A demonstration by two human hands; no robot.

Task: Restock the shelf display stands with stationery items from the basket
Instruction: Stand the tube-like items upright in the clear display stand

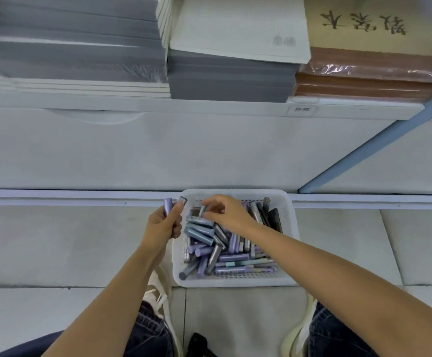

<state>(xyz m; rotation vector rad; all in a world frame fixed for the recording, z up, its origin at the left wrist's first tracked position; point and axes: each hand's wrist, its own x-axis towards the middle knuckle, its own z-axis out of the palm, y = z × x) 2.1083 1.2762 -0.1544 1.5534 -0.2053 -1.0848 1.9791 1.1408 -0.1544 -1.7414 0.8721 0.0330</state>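
Note:
A white plastic basket (290, 243) sits on the floor against the shelf base, filled with several purple, blue-grey and dark tube-shaped stationery packs (204, 251). My left hand (162, 226) hovers just left of the basket and grips two of the tubes, a purple tube (168, 205) and a grey-tipped tube (182, 200), standing upright. My right hand (226, 212) reaches into the back of the basket and pinches a blue-grey tube (202, 210) between thumb and fingers.
Above the basket runs a white shelf (209, 106) bearing stacks of grey notebooks (70, 42), white pads (238, 27) and brown wrapped books (369, 70). A blue shelf post (379, 143) slants at the right. My shoes (158, 289) flank the basket on the tiled floor.

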